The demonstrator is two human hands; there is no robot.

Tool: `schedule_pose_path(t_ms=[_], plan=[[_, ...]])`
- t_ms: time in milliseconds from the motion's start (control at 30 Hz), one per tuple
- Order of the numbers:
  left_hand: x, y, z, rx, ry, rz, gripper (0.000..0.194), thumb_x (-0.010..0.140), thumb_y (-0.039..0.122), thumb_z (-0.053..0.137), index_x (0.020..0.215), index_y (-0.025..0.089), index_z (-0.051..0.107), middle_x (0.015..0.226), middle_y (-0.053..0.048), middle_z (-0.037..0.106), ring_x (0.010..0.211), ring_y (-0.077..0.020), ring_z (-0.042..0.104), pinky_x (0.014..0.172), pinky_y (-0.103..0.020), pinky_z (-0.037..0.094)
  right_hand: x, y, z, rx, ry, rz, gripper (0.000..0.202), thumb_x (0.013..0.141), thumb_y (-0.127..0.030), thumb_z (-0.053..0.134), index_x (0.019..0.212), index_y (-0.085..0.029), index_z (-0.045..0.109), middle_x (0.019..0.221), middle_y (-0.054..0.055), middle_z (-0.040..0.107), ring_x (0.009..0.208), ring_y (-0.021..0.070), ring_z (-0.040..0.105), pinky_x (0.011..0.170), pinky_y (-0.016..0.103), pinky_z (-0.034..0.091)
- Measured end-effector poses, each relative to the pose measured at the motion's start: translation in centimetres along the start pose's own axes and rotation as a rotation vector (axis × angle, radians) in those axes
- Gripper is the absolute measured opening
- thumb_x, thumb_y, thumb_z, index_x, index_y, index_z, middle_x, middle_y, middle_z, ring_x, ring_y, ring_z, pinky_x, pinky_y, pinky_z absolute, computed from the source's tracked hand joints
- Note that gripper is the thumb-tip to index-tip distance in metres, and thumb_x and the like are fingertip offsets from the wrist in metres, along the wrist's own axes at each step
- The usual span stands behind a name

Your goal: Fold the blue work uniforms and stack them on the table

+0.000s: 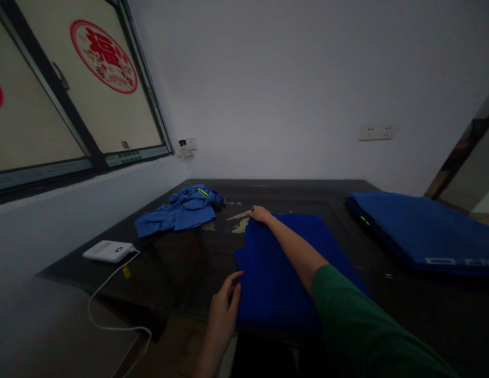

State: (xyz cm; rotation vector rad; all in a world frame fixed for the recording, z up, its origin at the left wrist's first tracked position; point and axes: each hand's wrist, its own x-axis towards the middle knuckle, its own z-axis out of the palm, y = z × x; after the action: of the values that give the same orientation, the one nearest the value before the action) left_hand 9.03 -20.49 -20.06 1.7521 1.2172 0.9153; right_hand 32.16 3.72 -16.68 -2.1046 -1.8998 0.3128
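A folded royal-blue cloth (276, 283) lies flat on the dark table in front of me; I cannot tell what kind of garment it is, if any. My right hand (260, 213) reaches across it, fingers curled on its far left corner. Beside the near part of the cloth's left edge is my left hand (225, 303). Its thumb and forefinger are apart, with the tips at the edge. A small flap of cloth sticks out to the left between the two hands. My right forearm and green sleeve cover part of the cloth.
A crumpled blue garment (189, 208) lies at the back left of the table (177, 257). Nearer stands a white device (108, 251), its cable hanging over the edge. A folded blue stack (425, 226) lies at the right. Wall and window border the table.
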Motion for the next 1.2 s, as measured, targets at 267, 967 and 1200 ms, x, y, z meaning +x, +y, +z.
schedule_pose_path(t_ms=[267, 967, 1200], plan=[[-0.6, 0.9, 0.4, 0.056, 0.039, 0.008, 0.043, 0.091, 0.04, 0.038, 0.119, 0.018, 0.061, 0.06, 0.001, 0.053, 0.055, -0.0143, 0.05, 0.056, -0.023, 0.035, 2.4, -0.7, 0.7, 0.049, -0.074, -0.042, 0.037, 0.083, -0.042, 0.066, 0.109, -0.016, 0.063, 0.116, 0.011, 0.063, 0.108, 0.0233, 0.059, 0.09, 0.037, 0.047], [-1.4, 0.8, 0.0, 0.158, -0.027, 0.035, 0.029, 0.087, 0.034, 0.05, 0.106, 0.024, 0.068, 0.054, 0.006, 0.042, 0.051, -0.0109, 0.045, 0.055, -0.021, 0.032, 2.0, -1.3, 2.6, 0.041, 0.098, -0.121, 0.028, 0.086, -0.02, 0.054, 0.109, -0.022, 0.069, 0.108, 0.005, 0.068, 0.097, 0.0169, 0.061, 0.085, 0.028, 0.045], [-2.9, 0.3, -0.1, 0.367, 0.056, 0.151, 0.027, 0.089, 0.027, 0.049, 0.106, 0.024, 0.07, 0.072, -0.003, 0.063, 0.074, -0.0185, 0.06, 0.077, -0.032, 0.046, -1.1, -2.8, 3.8, -0.122, 0.216, -0.245, 0.032, 0.096, -0.026, 0.039, 0.117, -0.02, 0.062, 0.127, 0.014, 0.056, 0.122, 0.0264, 0.043, 0.104, 0.047, 0.028]])
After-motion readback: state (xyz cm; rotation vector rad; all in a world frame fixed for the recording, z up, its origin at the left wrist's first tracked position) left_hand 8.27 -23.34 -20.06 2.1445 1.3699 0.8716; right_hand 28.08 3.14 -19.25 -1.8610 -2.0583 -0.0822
